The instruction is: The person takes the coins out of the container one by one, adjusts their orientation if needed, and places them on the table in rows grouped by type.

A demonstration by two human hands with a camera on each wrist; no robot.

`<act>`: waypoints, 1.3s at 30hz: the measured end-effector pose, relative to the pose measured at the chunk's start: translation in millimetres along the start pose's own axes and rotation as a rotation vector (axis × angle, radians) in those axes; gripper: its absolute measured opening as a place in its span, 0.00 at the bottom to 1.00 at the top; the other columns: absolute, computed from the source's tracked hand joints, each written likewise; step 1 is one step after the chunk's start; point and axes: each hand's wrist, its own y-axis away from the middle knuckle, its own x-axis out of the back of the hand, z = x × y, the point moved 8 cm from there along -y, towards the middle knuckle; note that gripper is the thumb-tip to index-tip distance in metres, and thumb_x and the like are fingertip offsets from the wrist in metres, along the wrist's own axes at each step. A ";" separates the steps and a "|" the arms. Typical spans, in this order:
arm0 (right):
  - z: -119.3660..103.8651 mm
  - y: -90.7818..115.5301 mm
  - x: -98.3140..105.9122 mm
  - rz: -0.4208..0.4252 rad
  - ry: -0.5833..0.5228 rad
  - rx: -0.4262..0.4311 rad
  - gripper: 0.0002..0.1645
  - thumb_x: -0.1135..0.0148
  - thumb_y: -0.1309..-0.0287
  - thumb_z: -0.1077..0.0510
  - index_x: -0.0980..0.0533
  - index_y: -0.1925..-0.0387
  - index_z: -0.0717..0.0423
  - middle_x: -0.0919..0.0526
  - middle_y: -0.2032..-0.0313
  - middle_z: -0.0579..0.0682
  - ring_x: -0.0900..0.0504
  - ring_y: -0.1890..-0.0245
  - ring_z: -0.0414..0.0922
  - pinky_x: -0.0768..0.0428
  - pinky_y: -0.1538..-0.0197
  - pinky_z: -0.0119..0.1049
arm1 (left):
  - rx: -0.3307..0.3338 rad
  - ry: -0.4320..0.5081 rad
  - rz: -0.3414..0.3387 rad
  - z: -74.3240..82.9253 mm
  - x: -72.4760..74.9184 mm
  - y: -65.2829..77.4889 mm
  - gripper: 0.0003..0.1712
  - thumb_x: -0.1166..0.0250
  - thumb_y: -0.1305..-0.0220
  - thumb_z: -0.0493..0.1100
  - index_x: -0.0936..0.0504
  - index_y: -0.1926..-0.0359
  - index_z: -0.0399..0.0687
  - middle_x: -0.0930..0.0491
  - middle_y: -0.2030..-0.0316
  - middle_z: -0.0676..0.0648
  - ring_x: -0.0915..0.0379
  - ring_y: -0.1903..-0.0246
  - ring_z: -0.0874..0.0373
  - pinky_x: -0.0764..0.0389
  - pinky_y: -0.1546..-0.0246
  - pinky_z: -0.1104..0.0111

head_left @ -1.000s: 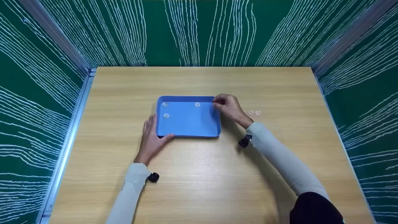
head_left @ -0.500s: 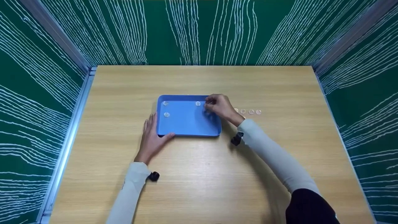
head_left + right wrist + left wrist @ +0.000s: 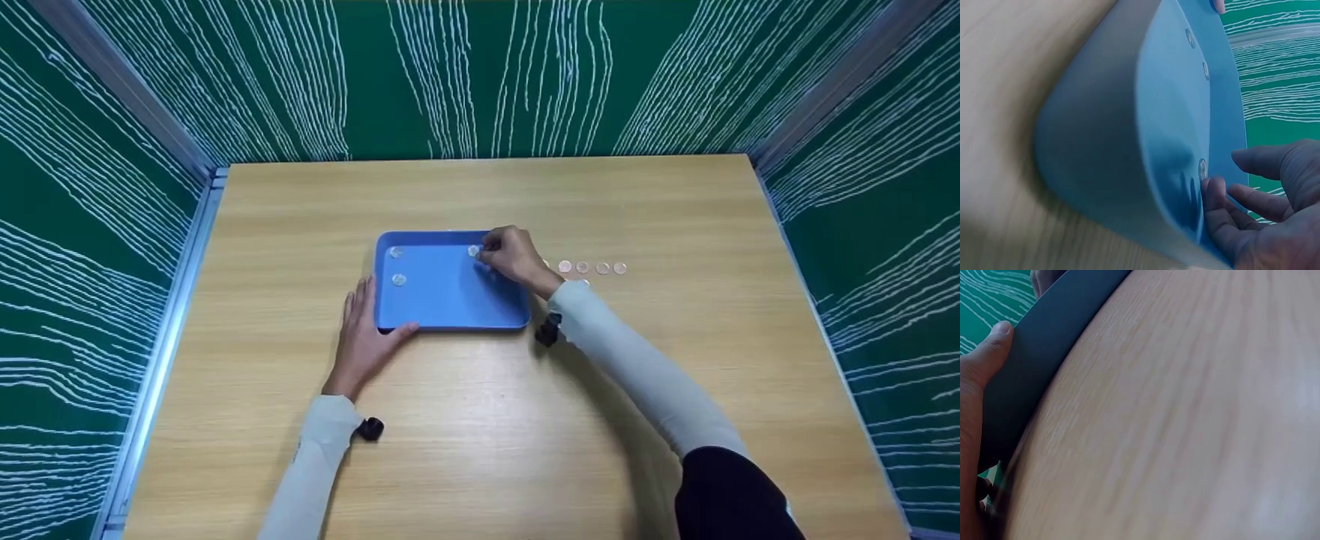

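Observation:
My left hand (image 3: 362, 330) rests at the near left corner of a blue tray (image 3: 427, 307), fingers straight along its left side and thumb at the near edge. In the left wrist view the thumb (image 3: 994, 351) lies against the tray's outer wall. My right hand (image 3: 514, 259) reaches over the tray's far right part. Its fingertips are right at a small clear round disc (image 3: 1203, 170) on the tray floor, while the thumb stands apart from the fingers. Two similar discs, an upper one (image 3: 396, 252) and a lower one (image 3: 399, 280), lie in the tray's left part.
Right of the tray, several clear discs (image 3: 583, 267) lie in a row on the wooden table (image 3: 480, 435); the right wrist partly covers this group. Green walls (image 3: 375, 82) with white lines stand behind and at both sides.
My right hand has moved left, from the tray's right edge to the disc at the far side. More discs on the table have come into view behind it. My left hand stays put.

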 end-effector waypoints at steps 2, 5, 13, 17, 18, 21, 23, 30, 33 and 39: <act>-1.6 -3.6 -3.3 -0.008 0.042 0.020 0.12 0.27 0.33 0.67 0.13 0.52 0.73 0.09 0.60 0.63 0.14 0.73 0.44 0.20 0.67 0.28 | 0.002 -0.006 -0.003 -0.4 -0.5 0.4 0.75 0.26 0.39 0.78 0.58 0.09 0.53 0.60 0.11 0.40 0.68 0.13 0.31 0.56 0.18 0.31; -2.7 -8.4 -8.5 -0.035 0.082 0.062 0.13 0.27 0.32 0.66 0.12 0.50 0.71 0.08 0.59 0.62 0.15 0.69 0.43 0.18 0.61 0.32 | 0.004 -0.004 -0.004 -0.4 -0.7 0.5 0.75 0.25 0.39 0.76 0.58 0.09 0.53 0.61 0.11 0.40 0.68 0.13 0.32 0.56 0.18 0.30; -1.1 -16.7 -14.0 -0.072 0.153 0.163 0.14 0.28 0.32 0.66 0.12 0.48 0.70 0.08 0.56 0.62 0.12 0.60 0.50 0.13 0.52 0.46 | 0.000 0.004 0.004 0.6 0.7 -0.3 0.74 0.23 0.39 0.74 0.57 0.09 0.53 0.60 0.11 0.38 0.68 0.13 0.32 0.56 0.17 0.32; -0.2 -17.2 -15.1 -0.087 0.184 0.165 0.13 0.26 0.32 0.66 0.11 0.49 0.69 0.07 0.55 0.62 0.12 0.59 0.50 0.13 0.52 0.48 | -0.003 0.005 0.003 1.1 1.3 -0.2 0.74 0.25 0.39 0.76 0.57 0.09 0.54 0.60 0.11 0.38 0.68 0.13 0.32 0.56 0.17 0.32; -0.3 -17.3 -15.7 -0.092 0.197 0.166 0.13 0.26 0.32 0.66 0.11 0.50 0.69 0.07 0.55 0.62 0.12 0.59 0.50 0.13 0.52 0.48 | -0.001 0.007 0.004 0.9 1.5 -0.2 0.74 0.25 0.39 0.76 0.57 0.08 0.55 0.60 0.11 0.39 0.68 0.13 0.32 0.56 0.17 0.32; -1.4 -16.9 -18.7 -0.110 0.225 0.171 0.13 0.28 0.32 0.66 0.11 0.49 0.68 0.07 0.55 0.62 0.11 0.59 0.50 0.13 0.53 0.47 | 0.005 0.016 0.004 0.2 1.9 0.0 0.73 0.25 0.39 0.76 0.57 0.08 0.56 0.60 0.11 0.40 0.68 0.13 0.32 0.56 0.17 0.32; -1.8 -16.4 -21.7 -0.128 0.227 0.174 0.13 0.29 0.31 0.67 0.11 0.48 0.69 0.07 0.54 0.63 0.11 0.57 0.51 0.13 0.52 0.47 | 0.006 0.022 0.001 -0.3 1.8 0.2 0.73 0.25 0.39 0.76 0.57 0.08 0.56 0.59 0.11 0.39 0.68 0.13 0.32 0.55 0.17 0.33; -2.9 -15.1 -28.9 -0.174 0.195 0.203 0.13 0.30 0.30 0.68 0.11 0.47 0.68 0.08 0.52 0.62 0.12 0.55 0.51 0.13 0.49 0.46 | 0.006 0.010 0.001 -1.0 2.2 -0.2 0.74 0.24 0.39 0.76 0.56 0.09 0.54 0.58 0.11 0.38 0.67 0.13 0.32 0.54 0.17 0.33; -1.5 -15.3 -30.3 -0.178 0.198 0.197 0.14 0.30 0.29 0.67 0.12 0.45 0.67 0.08 0.51 0.61 0.11 0.53 0.51 0.13 0.48 0.46 | 0.011 0.008 -0.001 -1.7 2.2 -0.3 0.74 0.24 0.39 0.75 0.57 0.09 0.55 0.58 0.11 0.39 0.67 0.13 0.32 0.55 0.17 0.33; 2.9 -17.0 -32.1 -0.168 0.216 0.172 0.15 0.31 0.24 0.63 0.12 0.43 0.66 0.08 0.48 0.60 0.11 0.49 0.51 0.12 0.44 0.48 | 0.028 0.019 -0.005 -2.7 1.7 -0.2 0.73 0.24 0.39 0.75 0.57 0.08 0.59 0.60 0.10 0.42 0.69 0.13 0.34 0.56 0.17 0.32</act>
